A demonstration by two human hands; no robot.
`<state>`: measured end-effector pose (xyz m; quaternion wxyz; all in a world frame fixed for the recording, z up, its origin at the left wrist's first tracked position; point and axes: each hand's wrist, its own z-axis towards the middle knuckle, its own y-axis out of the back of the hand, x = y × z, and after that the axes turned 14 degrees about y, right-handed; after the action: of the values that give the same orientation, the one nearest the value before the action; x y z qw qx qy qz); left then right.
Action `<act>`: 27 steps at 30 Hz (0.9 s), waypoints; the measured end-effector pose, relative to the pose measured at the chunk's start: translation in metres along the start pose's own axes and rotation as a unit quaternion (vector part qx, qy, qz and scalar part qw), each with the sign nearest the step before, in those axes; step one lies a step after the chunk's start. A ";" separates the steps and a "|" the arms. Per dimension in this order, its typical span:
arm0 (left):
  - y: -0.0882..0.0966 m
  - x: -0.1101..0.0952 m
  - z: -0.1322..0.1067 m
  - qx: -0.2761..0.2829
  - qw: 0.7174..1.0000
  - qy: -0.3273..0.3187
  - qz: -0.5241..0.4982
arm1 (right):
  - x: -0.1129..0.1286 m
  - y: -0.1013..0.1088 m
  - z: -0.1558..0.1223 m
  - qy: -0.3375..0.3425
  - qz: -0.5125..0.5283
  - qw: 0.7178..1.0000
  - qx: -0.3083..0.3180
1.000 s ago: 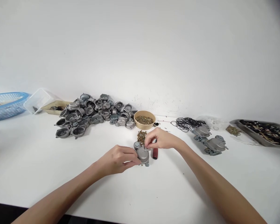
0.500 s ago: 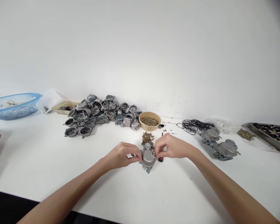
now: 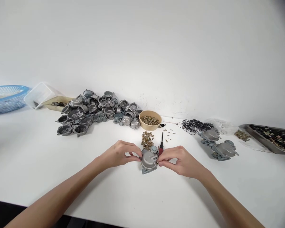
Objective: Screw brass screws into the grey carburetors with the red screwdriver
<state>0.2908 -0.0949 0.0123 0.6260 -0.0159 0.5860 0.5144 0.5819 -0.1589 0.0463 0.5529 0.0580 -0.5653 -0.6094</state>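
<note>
A grey metal carburetor (image 3: 149, 160) rests on the white table (image 3: 133, 193) between my hands. My left hand (image 3: 118, 154) grips its left side with curled fingers. My right hand (image 3: 179, 159) pinches its right side with thumb and fingertips. A small screwdriver with a red handle (image 3: 161, 146) lies just behind the carburetor, by my right fingertips. A small heap of brass screws (image 3: 147, 139) lies just beyond it.
A pile of grey metal bowl parts (image 3: 92, 110) sits at the back left, a tan bowl of screws (image 3: 150, 120) beside it. Black O-rings (image 3: 192, 125), two assembled carburetors (image 3: 217, 144) and a metal tray (image 3: 270, 134) lie right. A blue basket (image 3: 4, 98) stands far left.
My right hand moved from the top of the carburetor down to its right side. The screwdriver now lies uncovered behind it. The carburetor was turned slightly.
</note>
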 end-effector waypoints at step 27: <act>-0.049 -0.017 -0.007 -0.004 0.989 0.149 -0.001 | -0.036 0.015 -0.016 0.106 -0.363 0.924 -0.056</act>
<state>0.3217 -0.1324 -0.0058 0.5322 -0.0961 0.6705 0.5079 0.6153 -0.1384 0.0319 0.3529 0.2926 -0.4086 -0.7892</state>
